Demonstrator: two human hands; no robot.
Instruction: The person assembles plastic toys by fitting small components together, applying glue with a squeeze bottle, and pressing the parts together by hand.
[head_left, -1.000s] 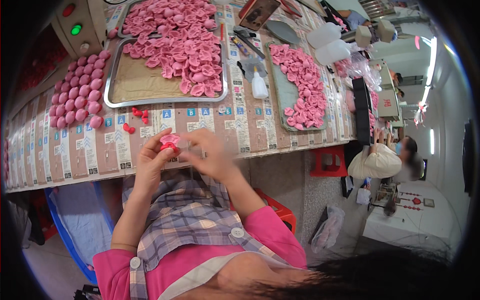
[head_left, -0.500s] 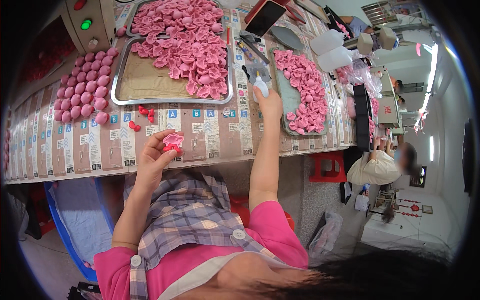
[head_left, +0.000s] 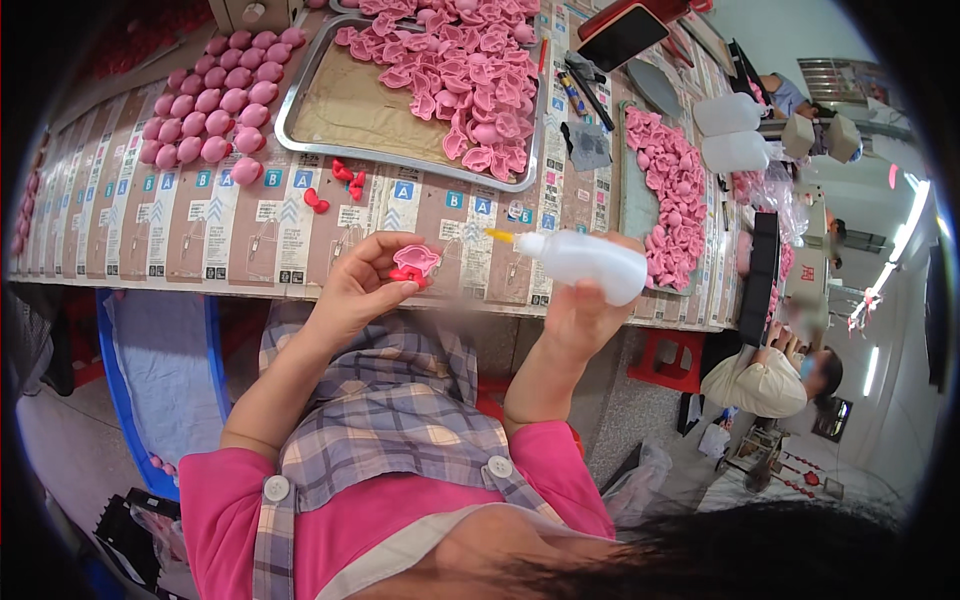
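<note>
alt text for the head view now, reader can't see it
A person's left hand holds a small pink and red piece while the right hand grips a white plastic squeeze bottle, its yellow nozzle pointing left, apart from the piece. On the patterned worktable beyond sit a silver metal tray holding pink cup-shaped pieces and rows of round pink pieces.

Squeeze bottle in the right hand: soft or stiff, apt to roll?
The squeeze bottle probably yields when gripped: its wall looks like translucent plastic. Laid down, its rounded body would likely roll. The slim yellow tip may bend if knocked.
</note>
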